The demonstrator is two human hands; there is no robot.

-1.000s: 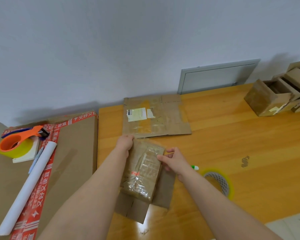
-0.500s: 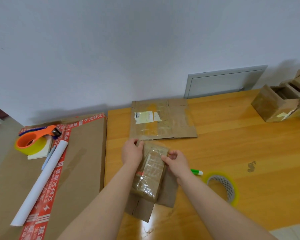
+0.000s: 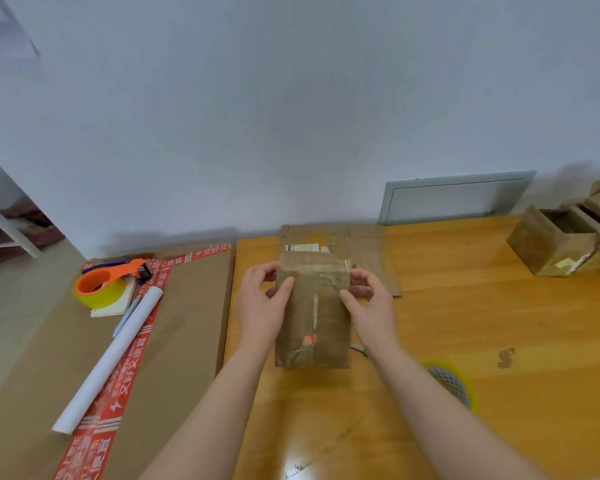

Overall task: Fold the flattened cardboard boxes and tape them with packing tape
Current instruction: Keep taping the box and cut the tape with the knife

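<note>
A small brown cardboard box [image 3: 314,317], shiny with old tape, stands squared up on the wooden table [image 3: 482,327] in the middle. My left hand [image 3: 262,303] grips its left side, thumb on the top face. Opposite, my right hand [image 3: 369,304] grips the right side the same way. Behind the box lies a flattened cardboard box [image 3: 371,252] with a white label. An orange tape dispenser with yellowish tape [image 3: 106,284] sits at the left on a large carton. A roll of clear tape [image 3: 452,384] lies on the table right of my right arm.
The large carton with red printed tape [image 3: 174,341] fills the left; a white paper roll [image 3: 110,358], a pen and a notepad lie on it. Folded small boxes [image 3: 561,244] stand at the far right. A green-capped marker [image 3: 359,349] lies by my right wrist.
The box lay slanted and flat-looking; now it stands straight and squared, with both hands moved to grip its two sides. The camera has tilted and come closer.
</note>
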